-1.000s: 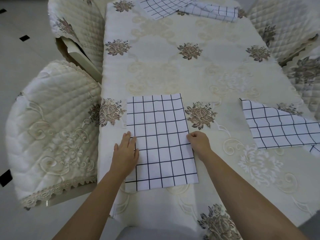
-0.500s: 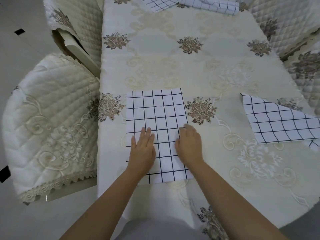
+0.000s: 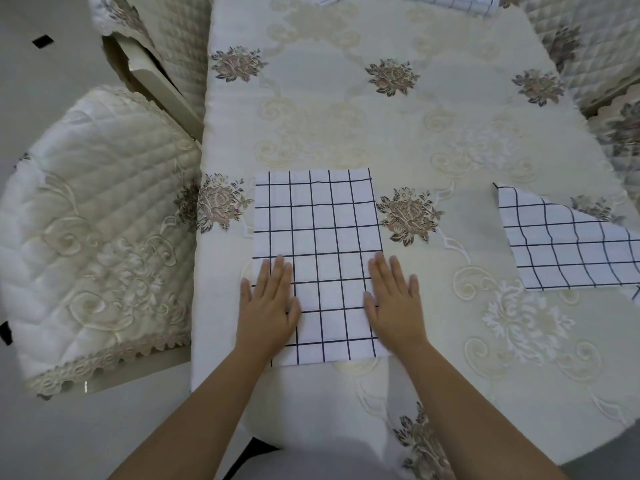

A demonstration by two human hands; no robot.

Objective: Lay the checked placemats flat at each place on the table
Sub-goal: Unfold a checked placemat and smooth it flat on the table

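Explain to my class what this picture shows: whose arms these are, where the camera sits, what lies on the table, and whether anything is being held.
There is no machine here. A person wears one camera on the head, looking forward and down, so you see their own arms. The left hand and right hand lie flat, fingers straight, on the two side edges of a checked placemat, pressing it onto the flowered tablecloth. Nothing is gripped. A second placemat lies further right, partly out of frame, and more checked cloth shows at the far end. Quilted chair covers stand beside the table.
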